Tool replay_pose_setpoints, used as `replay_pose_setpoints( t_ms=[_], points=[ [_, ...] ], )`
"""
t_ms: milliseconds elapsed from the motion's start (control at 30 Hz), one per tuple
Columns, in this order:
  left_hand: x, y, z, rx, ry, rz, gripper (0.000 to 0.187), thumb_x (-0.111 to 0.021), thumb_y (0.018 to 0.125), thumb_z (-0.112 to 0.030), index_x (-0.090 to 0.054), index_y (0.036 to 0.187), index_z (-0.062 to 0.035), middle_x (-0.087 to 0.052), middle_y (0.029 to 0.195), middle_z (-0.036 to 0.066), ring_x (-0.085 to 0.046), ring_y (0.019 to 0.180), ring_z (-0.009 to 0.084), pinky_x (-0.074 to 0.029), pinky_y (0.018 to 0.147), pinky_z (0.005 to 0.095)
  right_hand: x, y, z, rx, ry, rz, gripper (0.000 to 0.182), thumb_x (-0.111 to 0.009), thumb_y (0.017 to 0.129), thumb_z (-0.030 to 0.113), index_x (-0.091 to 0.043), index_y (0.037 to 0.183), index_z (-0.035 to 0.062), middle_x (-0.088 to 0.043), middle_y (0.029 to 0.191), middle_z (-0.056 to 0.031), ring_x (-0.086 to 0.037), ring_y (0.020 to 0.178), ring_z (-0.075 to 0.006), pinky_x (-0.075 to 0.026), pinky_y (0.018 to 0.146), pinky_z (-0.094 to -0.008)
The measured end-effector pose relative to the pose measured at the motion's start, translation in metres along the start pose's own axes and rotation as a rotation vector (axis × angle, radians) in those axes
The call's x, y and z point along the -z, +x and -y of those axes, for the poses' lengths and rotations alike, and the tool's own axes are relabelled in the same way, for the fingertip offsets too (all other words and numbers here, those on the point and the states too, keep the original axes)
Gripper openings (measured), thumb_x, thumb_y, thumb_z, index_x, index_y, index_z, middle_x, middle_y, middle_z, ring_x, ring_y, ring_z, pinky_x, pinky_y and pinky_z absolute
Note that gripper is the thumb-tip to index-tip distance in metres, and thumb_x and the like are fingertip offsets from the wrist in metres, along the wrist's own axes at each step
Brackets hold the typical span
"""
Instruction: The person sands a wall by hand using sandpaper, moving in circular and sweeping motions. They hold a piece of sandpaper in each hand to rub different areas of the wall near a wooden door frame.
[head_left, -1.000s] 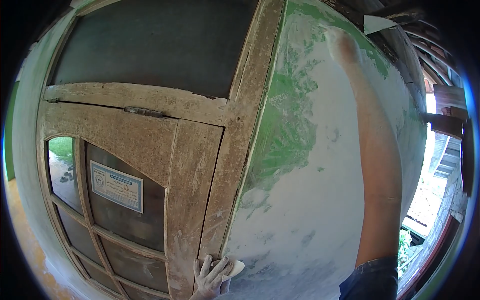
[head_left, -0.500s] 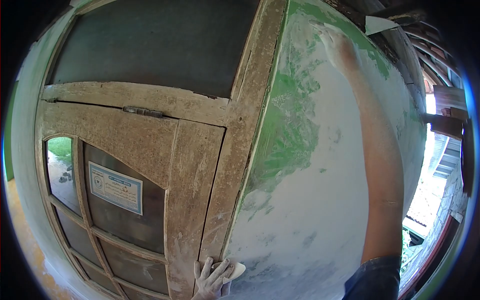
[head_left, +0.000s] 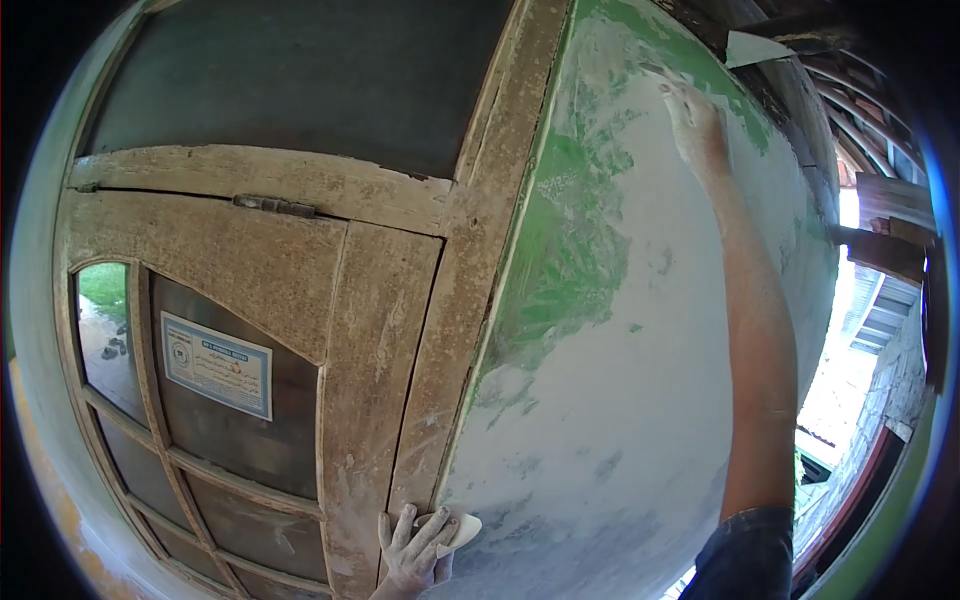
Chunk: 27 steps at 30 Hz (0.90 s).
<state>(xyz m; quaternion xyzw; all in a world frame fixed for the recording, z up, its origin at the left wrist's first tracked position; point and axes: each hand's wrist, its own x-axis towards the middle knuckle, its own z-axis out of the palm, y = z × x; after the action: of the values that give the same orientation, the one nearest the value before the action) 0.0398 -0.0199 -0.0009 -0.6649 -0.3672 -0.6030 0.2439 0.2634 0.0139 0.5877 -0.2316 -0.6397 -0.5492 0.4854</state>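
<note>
High on the green and white wall point(head_left: 600, 420), my right hand point(head_left: 692, 115) is closed round a thin flat scraper point(head_left: 655, 72), its edge against the patchy white coating. The arm reaches up along the wall's right part. At the bottom, my left hand point(head_left: 412, 550) touches the door frame with its fingers spread, and a pale, curved thin piece point(head_left: 462, 530) is held under the thumb side of that hand. White powder covers both hands.
A worn wooden door point(head_left: 375, 330) with glass panes and a paper notice point(head_left: 216, 365) fills the left side. A dark pane point(head_left: 290, 80) lies above it. Wooden beams point(head_left: 885, 255) jut out at the right, near the wall's edge.
My right hand has moved slightly down and to the right on the wall, with the scraper. The view has shifted a little; my left hand stays by the door frame.
</note>
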Motion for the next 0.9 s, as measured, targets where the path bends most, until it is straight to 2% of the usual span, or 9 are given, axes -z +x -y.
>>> replay_pose_setpoints(
  t_ms=[33, 167, 233, 367, 433, 567, 633, 733, 900],
  points=[
    [0.000, 0.000, 0.000, 0.002, 0.013, -0.007, 0.023, -0.051, 0.087, -0.026, -0.065, 0.104, -0.0183, -0.062, 0.118, 0.002, -0.040, 0.128, 0.0365, -0.013, 0.108, 0.0572, 0.004, -0.006, -0.002, -0.197, -0.010, 0.009, 0.032, -0.051, 0.091, 0.028, -0.063, 0.112, 0.0069, -0.063, 0.112, -0.0153, -0.061, 0.100, -0.0319, -0.045, 0.089, -0.0357],
    [0.001, -0.001, 0.003, -0.036, 0.032, -0.008, 0.024, -0.051, 0.087, -0.026, -0.064, 0.105, -0.0180, -0.062, 0.119, 0.002, -0.039, 0.128, 0.0371, -0.013, 0.108, 0.0570, 0.000, -0.041, 0.025, -0.151, 0.073, -0.047, 0.031, -0.049, 0.095, 0.023, -0.060, 0.115, 0.0027, -0.057, 0.125, -0.0149, -0.054, 0.116, -0.0266, -0.038, 0.097, -0.0315],
    [0.002, -0.001, 0.002, -0.030, 0.033, 0.020, 0.024, -0.051, 0.087, -0.026, -0.064, 0.106, -0.0179, -0.061, 0.121, 0.002, -0.039, 0.129, 0.0377, -0.012, 0.109, 0.0566, 0.003, -0.062, 0.037, 0.274, 0.044, -0.044, 0.033, -0.049, 0.094, 0.023, -0.059, 0.115, 0.0005, -0.057, 0.124, -0.0159, -0.054, 0.115, -0.0263, -0.039, 0.097, -0.0314],
    [0.000, -0.001, 0.003, -0.043, 0.023, -0.002, 0.026, -0.048, 0.089, -0.025, -0.062, 0.108, -0.0162, -0.060, 0.122, 0.004, -0.037, 0.130, 0.0388, -0.011, 0.109, 0.0574, 0.018, -0.066, 0.007, 0.408, 0.079, 0.056, 0.034, -0.051, 0.094, 0.024, -0.059, 0.116, -0.0005, -0.059, 0.121, -0.0157, -0.056, 0.112, -0.0247, -0.039, 0.096, -0.0296],
    [0.000, -0.001, 0.003, -0.047, 0.027, 0.012, 0.026, -0.048, 0.089, -0.025, -0.062, 0.109, -0.0157, -0.060, 0.122, 0.005, -0.036, 0.130, 0.0392, -0.011, 0.109, 0.0576, 0.027, -0.061, -0.002, -0.309, 0.130, 0.109, 0.032, -0.052, 0.093, 0.022, -0.059, 0.116, 0.0008, -0.059, 0.122, -0.0145, -0.057, 0.111, -0.0224, -0.039, 0.096, -0.0287],
    [-0.002, -0.001, 0.004, -0.060, 0.025, 0.001, 0.026, -0.047, 0.089, -0.024, -0.060, 0.110, -0.0148, -0.059, 0.124, 0.007, -0.034, 0.131, 0.0404, -0.011, 0.109, 0.0581, 0.029, -0.075, 0.021, -0.534, -0.031, 0.153, 0.033, -0.053, 0.093, 0.022, -0.059, 0.117, 0.0006, -0.060, 0.121, -0.0144, -0.057, 0.109, -0.0217, -0.039, 0.094, -0.0283],
    [-0.003, -0.002, 0.004, -0.059, 0.041, 0.000, 0.027, -0.046, 0.089, -0.023, -0.060, 0.111, -0.0147, -0.058, 0.125, 0.007, -0.034, 0.132, 0.0403, -0.011, 0.110, 0.0579, 0.023, -0.109, 0.033, -0.104, 0.108, -0.050, 0.033, -0.053, 0.093, 0.021, -0.058, 0.118, 0.0002, -0.060, 0.120, -0.0150, -0.057, 0.108, -0.0218, -0.040, 0.094, -0.0282],
    [-0.003, 0.001, 0.004, -0.074, 0.035, -0.029, 0.027, -0.046, 0.089, -0.023, -0.059, 0.111, -0.0148, -0.058, 0.125, 0.008, -0.034, 0.131, 0.0405, -0.011, 0.110, 0.0573, 0.032, -0.153, 0.056, -0.082, 0.114, 0.034, 0.026, -0.055, 0.090, 0.014, -0.062, 0.114, 0.0073, -0.057, 0.125, -0.0131, -0.050, 0.121, -0.0263, -0.038, 0.102, -0.0340],
    [-0.004, 0.002, 0.003, -0.080, 0.039, -0.050, 0.028, -0.044, 0.090, -0.021, -0.060, 0.112, -0.0123, -0.059, 0.122, 0.010, -0.034, 0.131, 0.0410, -0.011, 0.110, 0.0565, 0.042, -0.230, 0.103, 0.081, 0.085, 0.099, 0.030, -0.058, 0.086, 0.010, -0.063, 0.115, 0.0102, -0.054, 0.130, -0.0120, -0.044, 0.126, -0.0311, -0.034, 0.106, -0.0429]
  ],
)
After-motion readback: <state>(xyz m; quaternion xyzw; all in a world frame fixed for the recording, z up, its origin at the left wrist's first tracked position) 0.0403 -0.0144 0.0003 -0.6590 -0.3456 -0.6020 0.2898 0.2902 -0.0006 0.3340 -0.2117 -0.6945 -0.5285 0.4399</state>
